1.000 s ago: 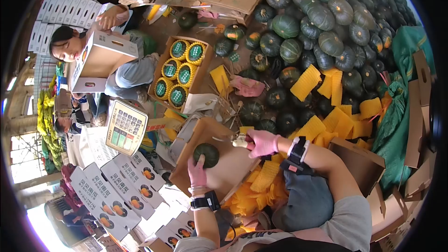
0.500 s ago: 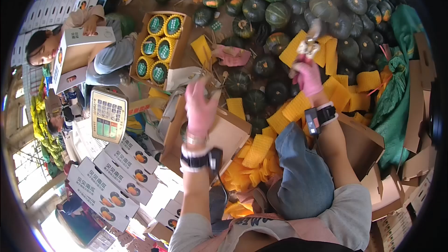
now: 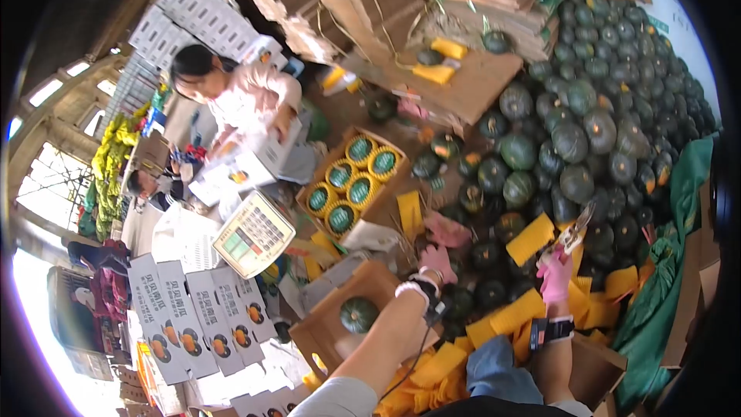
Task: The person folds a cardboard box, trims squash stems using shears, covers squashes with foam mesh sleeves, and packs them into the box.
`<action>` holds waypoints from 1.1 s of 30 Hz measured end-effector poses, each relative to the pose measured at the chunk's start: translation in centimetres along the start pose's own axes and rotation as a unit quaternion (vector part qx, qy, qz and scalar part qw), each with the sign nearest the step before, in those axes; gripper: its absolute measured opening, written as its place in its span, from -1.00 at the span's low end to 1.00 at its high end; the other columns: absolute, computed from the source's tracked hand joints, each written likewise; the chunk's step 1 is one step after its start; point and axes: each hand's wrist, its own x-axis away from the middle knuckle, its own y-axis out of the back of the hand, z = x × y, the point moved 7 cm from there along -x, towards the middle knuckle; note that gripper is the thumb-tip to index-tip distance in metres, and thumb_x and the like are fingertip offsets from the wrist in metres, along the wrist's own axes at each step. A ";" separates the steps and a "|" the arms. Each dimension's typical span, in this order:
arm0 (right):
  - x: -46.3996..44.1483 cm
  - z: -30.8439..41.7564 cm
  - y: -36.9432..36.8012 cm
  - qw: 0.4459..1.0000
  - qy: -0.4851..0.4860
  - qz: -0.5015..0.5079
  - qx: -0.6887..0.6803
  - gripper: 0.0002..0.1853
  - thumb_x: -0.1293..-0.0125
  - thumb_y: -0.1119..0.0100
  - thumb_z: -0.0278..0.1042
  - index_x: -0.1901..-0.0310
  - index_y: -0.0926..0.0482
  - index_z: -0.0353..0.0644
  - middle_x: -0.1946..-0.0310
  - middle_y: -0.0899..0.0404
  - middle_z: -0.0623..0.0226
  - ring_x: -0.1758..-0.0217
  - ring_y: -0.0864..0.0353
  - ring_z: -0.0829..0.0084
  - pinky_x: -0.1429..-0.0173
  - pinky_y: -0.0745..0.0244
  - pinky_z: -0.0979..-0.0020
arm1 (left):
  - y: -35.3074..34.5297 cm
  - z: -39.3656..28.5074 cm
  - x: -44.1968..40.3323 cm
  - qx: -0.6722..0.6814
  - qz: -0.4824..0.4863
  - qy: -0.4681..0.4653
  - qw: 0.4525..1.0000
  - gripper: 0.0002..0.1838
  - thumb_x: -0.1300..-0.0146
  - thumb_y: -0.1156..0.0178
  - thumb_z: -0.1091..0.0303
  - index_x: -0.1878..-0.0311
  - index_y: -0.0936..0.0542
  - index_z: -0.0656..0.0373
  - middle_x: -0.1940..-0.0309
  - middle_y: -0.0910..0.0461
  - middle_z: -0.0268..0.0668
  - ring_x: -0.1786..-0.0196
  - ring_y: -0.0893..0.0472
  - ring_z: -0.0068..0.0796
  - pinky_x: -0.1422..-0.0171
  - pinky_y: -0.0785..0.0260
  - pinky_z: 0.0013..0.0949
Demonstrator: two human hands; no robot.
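Observation:
My left hand (image 3: 438, 262), in a pink glove, reaches over dark green pumpkins (image 3: 488, 255) on the floor. Its fingers look stretched out and appear to hold nothing, beside a crumpled pink glove or cloth (image 3: 448, 229). In my pink-gloved right hand (image 3: 554, 272) is a pair of pruning shears (image 3: 573, 238), blades pointing up and away. Yellow foam net sleeves (image 3: 531, 239) lie around that hand. A single pumpkin (image 3: 359, 314) sits inside an open cardboard box (image 3: 315, 332), left of my left forearm.
Another box (image 3: 390, 189) holds several labelled pumpkins in yellow nets. A scale display (image 3: 255, 233) stands nearer left, above white printed cartons (image 3: 204, 316). A person (image 3: 255, 100) handles a white carton. A large pumpkin heap (image 3: 602, 131) and green sheeting (image 3: 679, 216) are at right.
The view has swung up and left. My left hand has moved from above the open box to the floor pumpkins, exposing the pumpkin in it. The shears stay in my right hand.

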 end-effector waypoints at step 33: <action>0.7 1.8 -0.7 0.987 0.065 0.036 0.142 -0.50 -0.07 -0.27 -0.51 -0.08 -0.35 -0.21 0.23 -0.51 0.38 0.18 -0.51 0.53 0.20 -0.36 0.55 | -1.5 11.4 26.5 0.851 -0.101 0.070 0.510 -0.16 0.11 -0.44 0.52 -0.28 -0.24 0.18 -0.04 -0.46 -0.18 -0.08 -0.52 -0.29 -0.17 -0.43 -0.25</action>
